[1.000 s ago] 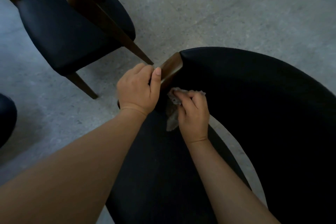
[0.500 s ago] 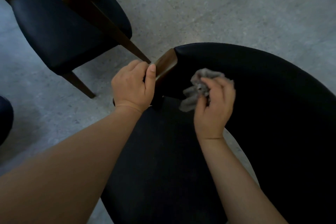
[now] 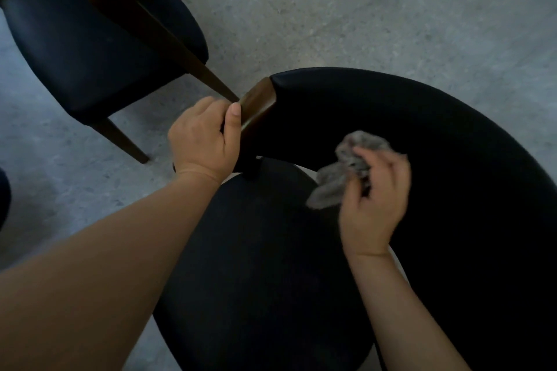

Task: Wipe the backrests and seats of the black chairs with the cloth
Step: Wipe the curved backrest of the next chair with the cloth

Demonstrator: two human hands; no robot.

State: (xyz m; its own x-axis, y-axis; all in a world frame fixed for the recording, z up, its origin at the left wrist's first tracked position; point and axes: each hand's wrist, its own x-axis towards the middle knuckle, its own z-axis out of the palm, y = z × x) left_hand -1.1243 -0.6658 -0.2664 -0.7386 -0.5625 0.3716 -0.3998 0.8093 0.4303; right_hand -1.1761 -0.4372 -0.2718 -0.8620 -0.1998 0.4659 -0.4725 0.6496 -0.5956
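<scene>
Right hand [image 3: 373, 199] pinches the bunched cloth [image 3: 346, 178], tail trailing down-left toward the seat [image 3: 256, 265]'s rear edge, before the curved backrest [image 3: 422, 129]; left hand [image 3: 205, 138] grips its wooden end [image 3: 257, 108]; floor [image 3: 361, 9] beyond.

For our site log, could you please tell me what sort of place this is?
Likely a café or dining area, though I can't be sure. Matching black chairs with wooden frames stand close together on a grey concrete floor.
</scene>
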